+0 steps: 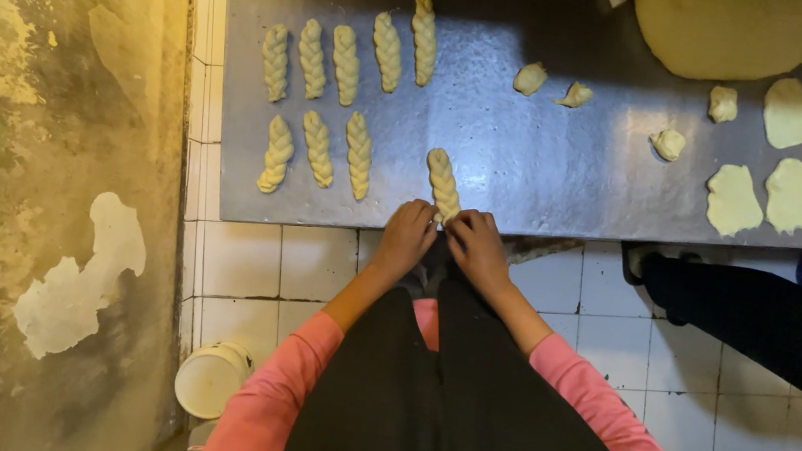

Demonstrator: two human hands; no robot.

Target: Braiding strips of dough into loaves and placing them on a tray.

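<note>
Both hands meet at the near edge of the counter [528,170], a dark metal sheet. The left hand [407,234] and the right hand [475,244] are side by side, fingers curled, and together they pinch the near end of a braided dough piece [443,182]. This braid lies on the counter with its far end pointing away from the person, angled slightly to the left. To its left, well apart, a row of three finished braids [318,151] lies on the counter, and behind them a second row of five braids [346,63] runs along the far side, all roughly parallel. To the right of the hands, farther back, four small dough lumps [669,143] are scattered, each apart from the others. Beyond these, along the right edge, flattened dough pieces [792,195] lie in two rows close together. A large dough mass [736,27] sits at the top right corner. The person wears pink sleeves [593,394] and a dark apron [441,401]. The counter front below the hands is faced with white tiles [256,259]. A white bucket [210,380] stands on the floor at the lower left, beside a stained wall [46,165]. A second person's dark-clad leg and shoe [753,316] appear at the right.
</note>
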